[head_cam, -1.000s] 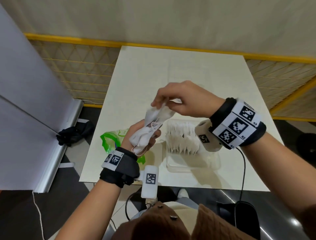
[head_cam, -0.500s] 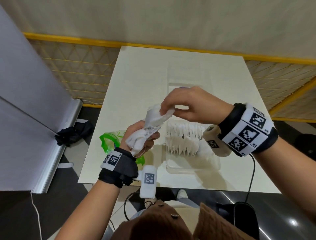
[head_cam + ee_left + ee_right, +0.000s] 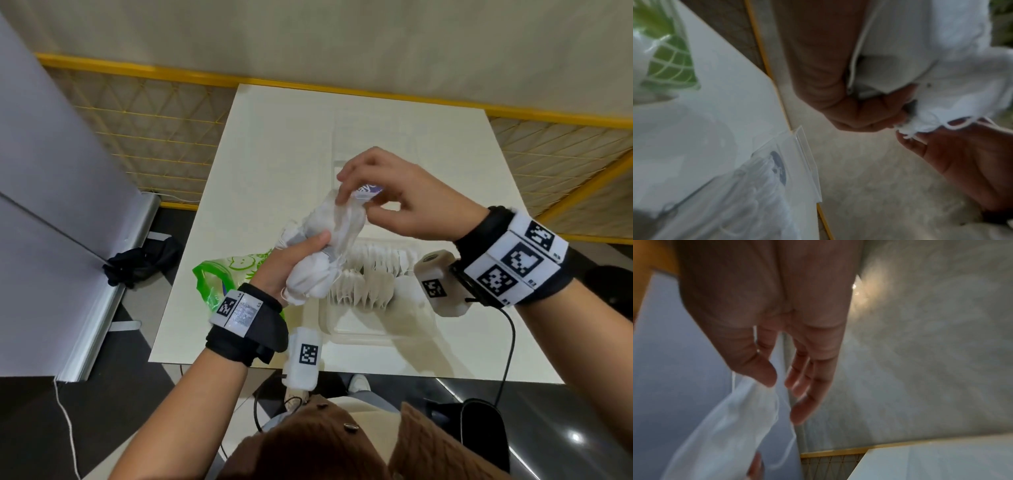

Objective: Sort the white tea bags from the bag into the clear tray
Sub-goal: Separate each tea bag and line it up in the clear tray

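Note:
My left hand [image 3: 296,262] grips a bundle of white tea bags [image 3: 313,277] above the table's near left side; the same bundle [image 3: 920,65] fills the left wrist view. My right hand [image 3: 356,204] pinches the top tea bag [image 3: 346,222] of the bundle, next to a purple-printed tag [image 3: 366,190]. In the right wrist view the thumb [image 3: 764,374] rests on that tea bag [image 3: 744,410]. The clear tray [image 3: 359,334] lies just right of the left hand and holds a row of upright tea bags [image 3: 370,281]. A green plastic bag [image 3: 219,277] lies left of my left hand.
The white table [image 3: 291,144] ends at a near edge just below the tray. A yellow mesh fence [image 3: 154,130] runs behind and beside it. A grey panel [image 3: 51,188] stands at the left. A cable [image 3: 507,359] hangs from my right wrist.
My right hand's fingers have shifted on the top of the bundle, and the purple-printed tag now shows under them. My left hand keeps its grip and sits slightly higher.

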Tool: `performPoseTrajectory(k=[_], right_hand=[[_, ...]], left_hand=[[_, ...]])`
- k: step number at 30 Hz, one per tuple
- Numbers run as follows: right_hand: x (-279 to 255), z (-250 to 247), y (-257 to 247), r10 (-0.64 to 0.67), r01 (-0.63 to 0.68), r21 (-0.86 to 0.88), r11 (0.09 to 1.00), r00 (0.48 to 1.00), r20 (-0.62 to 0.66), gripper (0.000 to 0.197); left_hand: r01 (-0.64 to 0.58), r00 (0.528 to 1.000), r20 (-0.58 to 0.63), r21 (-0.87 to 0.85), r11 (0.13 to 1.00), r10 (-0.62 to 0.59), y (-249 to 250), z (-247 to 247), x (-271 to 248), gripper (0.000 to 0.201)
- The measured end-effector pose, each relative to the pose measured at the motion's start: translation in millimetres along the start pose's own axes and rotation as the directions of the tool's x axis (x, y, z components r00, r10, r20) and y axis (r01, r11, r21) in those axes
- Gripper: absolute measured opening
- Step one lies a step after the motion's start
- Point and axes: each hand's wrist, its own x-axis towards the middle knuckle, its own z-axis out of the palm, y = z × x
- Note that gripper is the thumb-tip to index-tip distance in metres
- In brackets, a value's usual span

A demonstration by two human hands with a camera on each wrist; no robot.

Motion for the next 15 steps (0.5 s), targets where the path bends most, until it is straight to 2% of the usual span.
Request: performPoseTrajectory(k=[1,3,5,6,8,10,15], right_hand=[[-1.7,-3.2,-0.3,0.095,-0.094,0.100,0.991,0.995,-0.008,0.033],[-1.0,-4.7,0.8,0.311,-0.302,0.301,0.904,0.950,0.021,0.038],[3.2,-1.0,1.7,0.457,-0.476,0.261,0.840,0.879,0.134,0.070],[4.6,2.6,3.1,0.481,-0.513,0.203,0.834,0.856,0.190,0.069],[6.5,7.0,4.1,0.460,-0.496,0.175,0.850,0.862,0.212,0.037],[5.0,3.6,7.2,0.456,-0.481,0.216,0.850,0.876,0.155,0.015],[-3.2,-4.0,10.0,0.492,-0.493,0.202,0.846,0.869,0.061,0.015]], left_hand=[[-0.037,0.999,-0.027,0.041,0.998,0.039,-0.1,-1.2,0.6,0.026],[-0.085,0.993,-0.067,0.113,0.990,0.093,0.3,-0.8,1.9,0.027],[-0.117,0.987,-0.085,0.194,0.974,0.135,-1.5,0.3,4.6,0.026],[-0.118,0.986,-0.088,0.236,0.965,0.142,-2.7,2.4,5.5,0.024],[-0.143,0.978,-0.105,0.308,0.941,0.183,-4.0,5.5,6.1,0.018],[-0.177,0.962,-0.135,0.354,0.918,0.237,-5.5,6.5,6.8,0.019],[-0.184,0.950,-0.160,0.404,0.896,0.267,-9.8,12.2,10.7,0.016]])
